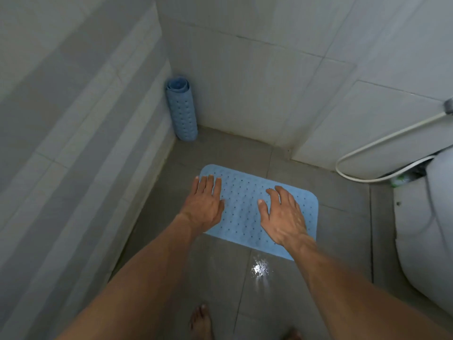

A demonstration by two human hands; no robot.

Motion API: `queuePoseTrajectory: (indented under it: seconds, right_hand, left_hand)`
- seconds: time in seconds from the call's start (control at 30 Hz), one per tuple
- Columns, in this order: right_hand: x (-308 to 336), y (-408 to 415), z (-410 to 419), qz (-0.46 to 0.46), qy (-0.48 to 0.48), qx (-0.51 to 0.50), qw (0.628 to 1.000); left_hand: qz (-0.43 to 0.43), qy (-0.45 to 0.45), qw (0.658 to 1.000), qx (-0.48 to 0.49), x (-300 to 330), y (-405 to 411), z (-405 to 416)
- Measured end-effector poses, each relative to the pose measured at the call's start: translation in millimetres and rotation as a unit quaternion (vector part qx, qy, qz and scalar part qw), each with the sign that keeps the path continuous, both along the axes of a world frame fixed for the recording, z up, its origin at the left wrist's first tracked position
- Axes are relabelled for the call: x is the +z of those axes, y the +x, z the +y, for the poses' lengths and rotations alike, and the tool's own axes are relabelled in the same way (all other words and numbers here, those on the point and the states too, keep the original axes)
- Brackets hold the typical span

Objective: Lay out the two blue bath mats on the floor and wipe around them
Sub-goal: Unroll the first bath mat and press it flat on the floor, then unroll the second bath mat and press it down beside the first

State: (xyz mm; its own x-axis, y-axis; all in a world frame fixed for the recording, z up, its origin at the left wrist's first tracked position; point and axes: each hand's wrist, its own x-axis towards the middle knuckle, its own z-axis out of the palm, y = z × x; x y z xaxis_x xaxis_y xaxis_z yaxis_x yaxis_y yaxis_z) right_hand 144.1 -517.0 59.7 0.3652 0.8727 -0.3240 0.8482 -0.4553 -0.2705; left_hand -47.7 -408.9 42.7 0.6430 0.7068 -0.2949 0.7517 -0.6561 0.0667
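Note:
One blue bath mat (pixel 245 200), dotted with small holes, lies flat on the grey tiled floor (pixel 220 278). My left hand (pixel 203 202) rests palm down over its left edge, fingers spread. Over the mat's right half is my right hand (pixel 284 214), also palm down with fingers apart. Neither hand holds anything. The second blue bath mat (pixel 182 109) is rolled up and stands upright in the far left corner, leaning against the tiled walls.
A white toilet (pixel 426 229) fills the right side, with a white hose (pixel 382 143) looping down the wall beside it. A wet shiny patch (pixel 260 267) lies on the floor just in front of the mat. My bare feet (pixel 201 322) show at the bottom.

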Motion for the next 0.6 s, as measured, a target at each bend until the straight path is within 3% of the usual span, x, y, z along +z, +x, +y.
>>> queuePoseTrajectory:
  seconds: [0.37, 0.6]
  right_hand:
    - [-5.6, -29.1, 119.2, -0.007, 0.011, 0.056, 0.998]
    - [-16.6, -5.7, 221.4, -0.013, 0.049, 0.084, 0.995]
  left_hand:
    - [-0.027, 0.025, 0.999, 0.024, 2.7, -40.3, 103.3]
    - [0.017, 0.034, 0.998, 0.049, -2.9, -37.4, 191.6]
